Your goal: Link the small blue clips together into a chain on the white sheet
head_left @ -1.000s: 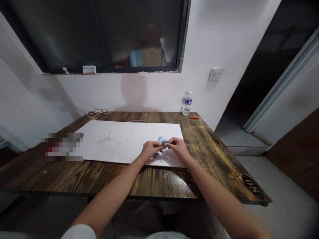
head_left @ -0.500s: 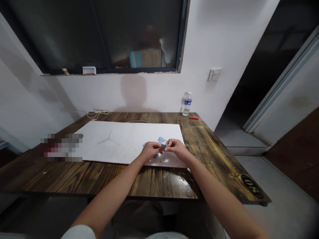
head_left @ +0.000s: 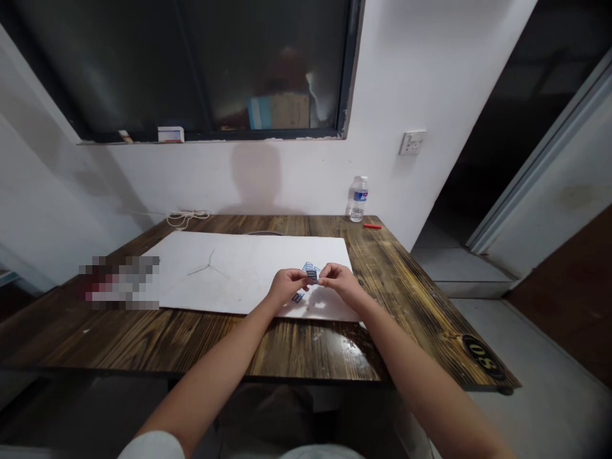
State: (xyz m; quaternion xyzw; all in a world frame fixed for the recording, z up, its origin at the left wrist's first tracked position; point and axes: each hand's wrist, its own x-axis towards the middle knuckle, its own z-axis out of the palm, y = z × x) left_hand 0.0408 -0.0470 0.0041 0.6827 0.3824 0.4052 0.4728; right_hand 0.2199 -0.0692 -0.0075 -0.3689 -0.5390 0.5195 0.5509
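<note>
A small dark blue-grey piece with slots or stripes (head_left: 312, 275) is held up between my two hands, over the right part of a white board (head_left: 248, 280). My left hand (head_left: 285, 285) pinches its left edge between thumb and fingers. At its right edge, my right hand (head_left: 341, 282) is closed in a pinch. Just behind the hands lie several blue slotted pieces (head_left: 308, 265), partly covered. Another blue slotted piece (head_left: 297, 297) rests on the board below the left fingers. The exact kind of these pieces is too small to tell.
A wooden table (head_left: 191, 341) carries the board. Thin dark wires (head_left: 209, 266) lie on the board's left half. Toward the wall are a plastic bottle (head_left: 358, 201), a red pen-like stick (head_left: 372, 226) and a coiled white cord (head_left: 186, 218). A blurred-out patch covers the left end.
The held piece has tilted so that more of its striped face shows, and it is slightly higher. My right hand has lifted a little; the piece below shows more fully.
</note>
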